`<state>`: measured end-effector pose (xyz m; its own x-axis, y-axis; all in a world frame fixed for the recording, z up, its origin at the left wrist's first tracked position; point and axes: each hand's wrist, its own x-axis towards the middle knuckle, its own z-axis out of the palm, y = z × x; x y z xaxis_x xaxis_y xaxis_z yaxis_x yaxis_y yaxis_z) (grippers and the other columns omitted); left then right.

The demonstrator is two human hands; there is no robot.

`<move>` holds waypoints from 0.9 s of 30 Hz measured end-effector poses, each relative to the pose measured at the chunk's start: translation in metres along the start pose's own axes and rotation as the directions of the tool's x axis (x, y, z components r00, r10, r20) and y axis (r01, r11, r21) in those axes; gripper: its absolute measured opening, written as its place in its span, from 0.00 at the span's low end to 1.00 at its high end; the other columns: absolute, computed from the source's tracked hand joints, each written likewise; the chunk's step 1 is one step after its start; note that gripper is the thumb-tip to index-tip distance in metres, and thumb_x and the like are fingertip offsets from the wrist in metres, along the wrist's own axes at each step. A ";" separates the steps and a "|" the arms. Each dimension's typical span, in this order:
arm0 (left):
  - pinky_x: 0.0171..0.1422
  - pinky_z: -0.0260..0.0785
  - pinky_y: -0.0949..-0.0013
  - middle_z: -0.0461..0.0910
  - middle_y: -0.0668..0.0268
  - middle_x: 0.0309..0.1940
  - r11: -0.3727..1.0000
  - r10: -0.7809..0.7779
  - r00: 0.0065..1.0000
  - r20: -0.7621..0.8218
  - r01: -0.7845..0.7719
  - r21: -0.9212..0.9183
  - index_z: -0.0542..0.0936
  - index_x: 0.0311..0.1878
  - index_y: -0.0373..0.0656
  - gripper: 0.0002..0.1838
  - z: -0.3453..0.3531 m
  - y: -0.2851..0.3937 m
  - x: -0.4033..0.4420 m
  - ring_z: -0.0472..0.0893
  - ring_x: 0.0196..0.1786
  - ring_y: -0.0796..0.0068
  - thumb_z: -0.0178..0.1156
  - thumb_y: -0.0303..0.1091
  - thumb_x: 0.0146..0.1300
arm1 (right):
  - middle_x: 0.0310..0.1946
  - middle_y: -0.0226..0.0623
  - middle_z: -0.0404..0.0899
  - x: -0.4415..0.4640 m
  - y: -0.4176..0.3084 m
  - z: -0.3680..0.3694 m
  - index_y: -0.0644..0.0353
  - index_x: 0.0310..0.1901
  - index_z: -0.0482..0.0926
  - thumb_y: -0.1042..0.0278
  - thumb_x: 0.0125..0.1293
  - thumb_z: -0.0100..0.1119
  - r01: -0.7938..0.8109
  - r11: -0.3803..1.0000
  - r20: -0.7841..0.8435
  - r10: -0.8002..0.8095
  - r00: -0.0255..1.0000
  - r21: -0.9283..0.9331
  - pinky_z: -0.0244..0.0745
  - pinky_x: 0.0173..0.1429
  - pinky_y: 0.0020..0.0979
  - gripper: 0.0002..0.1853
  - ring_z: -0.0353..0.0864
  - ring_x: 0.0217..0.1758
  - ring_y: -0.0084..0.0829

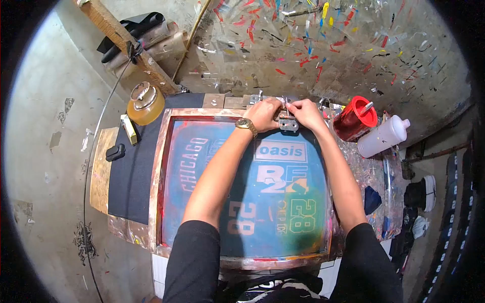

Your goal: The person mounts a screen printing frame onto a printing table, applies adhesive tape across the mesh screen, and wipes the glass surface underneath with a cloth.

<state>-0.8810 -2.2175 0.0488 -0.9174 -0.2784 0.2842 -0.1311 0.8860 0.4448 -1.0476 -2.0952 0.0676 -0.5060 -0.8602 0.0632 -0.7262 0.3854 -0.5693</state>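
A wooden-framed printing screen [157,202] lies flat in front of me, its blue mesh showing stencil lettering such as "oasis" and "CHICAGO". At the middle of its far edge is a metal hinge clamp [289,124]. My left hand [263,115], with a gold watch [246,125] on the wrist, curls its fingers against the clamp's left side. From the right, my right hand [307,113] pinches at the top of the same clamp, apparently on its screw. The fingertips of both hands nearly meet, and they partly hide the clamp.
A jar of yellowish liquid [145,105], a small box [129,129] and a black case [115,152] stand left of the screen. To the right are a red can [355,118], a white squeeze bottle [384,137] and a dark cloth [372,200]. A paint-marked wall [323,55] rises behind.
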 end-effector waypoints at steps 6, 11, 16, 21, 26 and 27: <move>0.65 0.74 0.51 0.83 0.52 0.52 0.995 0.074 0.997 -0.012 -0.073 0.062 0.79 0.60 0.43 0.32 0.001 0.004 -0.001 0.80 0.59 0.51 0.74 0.44 0.52 | 0.24 0.44 0.85 0.003 0.012 -0.002 0.63 0.43 0.88 0.47 0.72 0.60 0.087 0.989 0.071 -0.096 0.993 0.122 0.78 0.36 0.38 0.23 0.86 0.28 0.34; 0.62 0.75 0.51 0.84 0.54 0.49 0.993 -0.007 0.999 0.040 0.002 0.119 0.81 0.56 0.46 0.28 0.004 0.003 0.001 0.81 0.58 0.52 0.74 0.47 0.53 | 0.16 0.25 0.69 0.027 0.001 -0.018 0.69 0.51 0.74 0.44 0.80 0.45 -0.496 0.737 0.414 0.316 0.854 0.459 0.55 0.14 0.23 0.28 0.62 0.12 0.18; 0.63 0.74 0.51 0.84 0.54 0.48 0.993 -0.012 0.999 0.043 0.007 0.118 0.80 0.54 0.44 0.25 0.003 0.006 0.001 0.80 0.58 0.51 0.73 0.43 0.54 | 0.13 0.18 0.54 0.037 0.002 -0.037 0.55 0.28 0.68 0.50 0.78 0.50 -0.475 0.027 0.466 0.149 0.872 0.880 0.46 0.14 0.23 0.21 0.49 0.11 0.16; 0.63 0.74 0.51 0.83 0.51 0.49 0.996 -0.001 0.997 0.078 -0.006 0.088 0.80 0.55 0.43 0.24 -0.003 0.011 0.001 0.80 0.58 0.49 0.67 0.33 0.51 | 0.13 0.19 0.61 0.031 -0.004 -0.034 0.56 0.24 0.80 0.55 0.71 0.60 -0.167 0.494 0.100 0.159 0.982 0.854 0.47 0.17 0.24 0.19 0.54 0.12 0.14; 0.64 0.74 0.48 0.83 0.48 0.47 0.995 0.002 0.998 0.066 -0.009 0.098 0.80 0.54 0.45 0.24 0.002 0.005 0.003 0.80 0.57 0.46 0.64 0.34 0.50 | 0.25 0.25 0.83 0.048 0.026 0.006 0.61 0.51 0.89 0.54 0.69 0.69 -0.015 0.900 0.111 -0.037 0.993 0.436 0.69 0.29 0.27 0.19 0.74 0.26 0.15; 0.65 0.73 0.47 0.83 0.48 0.48 0.996 0.005 0.998 0.064 -0.011 0.088 0.79 0.55 0.47 0.24 0.003 0.004 0.002 0.80 0.58 0.45 0.64 0.35 0.50 | 0.32 0.28 0.86 0.058 0.042 0.026 0.61 0.54 0.88 0.54 0.68 0.70 0.047 0.873 0.053 -0.083 0.995 0.485 0.73 0.35 0.28 0.20 0.77 0.31 0.16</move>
<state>-0.8849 -2.2133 0.0491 -0.9403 -0.2495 0.2313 -0.1538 0.9181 0.3652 -1.0950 -2.1374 0.0260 -0.4188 -0.9056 0.0670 -0.4319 0.1338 -0.8919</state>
